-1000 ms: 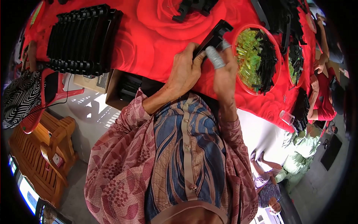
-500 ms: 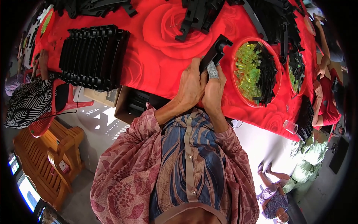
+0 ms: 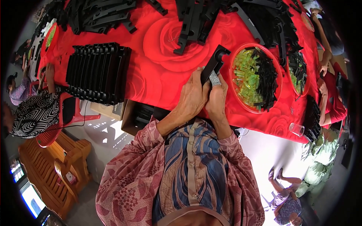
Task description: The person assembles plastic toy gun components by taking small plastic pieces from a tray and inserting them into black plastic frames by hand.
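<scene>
Both of my hands are closed around a long black plastic part [image 3: 216, 60], held tilted over the table's near edge. My left hand [image 3: 193, 94] wraps its left side. My right hand [image 3: 217, 96] grips from the right, with a grey wrapping [image 3: 214, 78] around one digit. The part's notched far end sticks out past the fingers, while its lower end is hidden between the palms. Just right of my hands stands a round red-rimmed tray [image 3: 231, 81], holding clear yellow-green pieces [image 3: 243, 77] on one side and small black strips [image 3: 267, 81] on the other.
A neat row of black parts [image 3: 98, 73] stands at the left; loose black parts [image 3: 196, 22] heap along the far side. A second tray [image 3: 307, 84] and a clear cup [image 3: 296, 129] are at the right. Below the table's edge is a cardboard box [image 3: 129, 118]. Other people sit at both sides.
The view has shifted, so the table's things appear slightly lower. My hands keep the same hold on the black plastic part, with little visible change.
</scene>
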Demonstrator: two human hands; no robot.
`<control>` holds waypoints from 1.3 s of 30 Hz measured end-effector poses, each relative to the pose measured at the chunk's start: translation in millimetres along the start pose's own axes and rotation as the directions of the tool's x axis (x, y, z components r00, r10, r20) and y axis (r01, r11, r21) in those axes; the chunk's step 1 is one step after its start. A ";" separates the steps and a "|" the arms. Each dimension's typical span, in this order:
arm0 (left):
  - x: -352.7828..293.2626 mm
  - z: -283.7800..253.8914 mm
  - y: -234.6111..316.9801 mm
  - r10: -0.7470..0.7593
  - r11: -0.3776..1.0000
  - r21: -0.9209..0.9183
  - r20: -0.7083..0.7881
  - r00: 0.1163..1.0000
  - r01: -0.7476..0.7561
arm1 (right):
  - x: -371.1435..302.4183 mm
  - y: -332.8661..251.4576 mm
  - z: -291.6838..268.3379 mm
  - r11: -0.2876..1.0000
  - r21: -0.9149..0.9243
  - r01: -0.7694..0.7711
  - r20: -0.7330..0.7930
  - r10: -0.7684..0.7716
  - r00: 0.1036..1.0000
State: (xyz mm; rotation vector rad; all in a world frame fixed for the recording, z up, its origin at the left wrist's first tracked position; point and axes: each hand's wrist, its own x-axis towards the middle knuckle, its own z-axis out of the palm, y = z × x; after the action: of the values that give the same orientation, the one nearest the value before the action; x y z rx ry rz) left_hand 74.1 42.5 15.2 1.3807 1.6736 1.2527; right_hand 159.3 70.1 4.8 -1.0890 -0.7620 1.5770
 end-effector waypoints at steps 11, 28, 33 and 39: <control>-2.2 -4.4 -0.6 -0.119 0.945 0.311 0.033 0.992 0.103 | 12.1 -9.5 11.2 0.973 0.158 -0.168 0.083 0.157 0.984; 4.7 -2.8 -32.9 0.069 0.930 0.363 -0.012 0.998 -0.060 | 28.0 -8.1 16.0 0.980 0.069 -0.188 0.099 0.181 0.978; 19.1 -20.4 -24.8 -0.137 0.984 -0.114 -0.014 0.990 0.135 | 14.4 -15.6 17.6 0.999 -0.033 -0.017 0.202 0.023 0.979; 7.7 -34.0 1.8 -0.267 0.866 -0.412 0.098 0.959 0.283 | -4.0 -31.9 13.2 0.991 -0.134 0.026 0.297 0.015 0.955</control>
State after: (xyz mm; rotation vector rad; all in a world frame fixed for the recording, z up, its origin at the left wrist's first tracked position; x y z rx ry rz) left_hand 42.4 40.4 29.6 0.8646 1.4031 1.3122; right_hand 159.7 75.5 39.1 -0.9541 -1.0872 1.7267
